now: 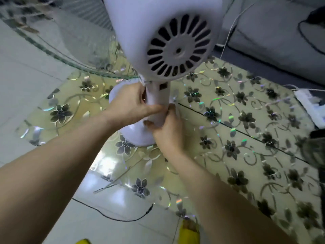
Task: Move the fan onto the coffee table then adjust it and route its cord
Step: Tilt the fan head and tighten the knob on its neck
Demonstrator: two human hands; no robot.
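A white fan stands on the glass coffee table, which has a floral pattern. I see the fan from behind: its vented motor housing fills the top middle and its round base rests on the glass. My left hand wraps the upper part of the white neck. My right hand grips the neck just below, where it meets the base. The wire guard curves off to the left, blurred. The fan's own cord is not clearly visible.
A white power strip lies at the table's right edge with thin white wires. A grey sofa stands behind, with a black cable on it. A black cable runs over the tiled floor near the table's front edge. Yellow slippers show at the bottom.
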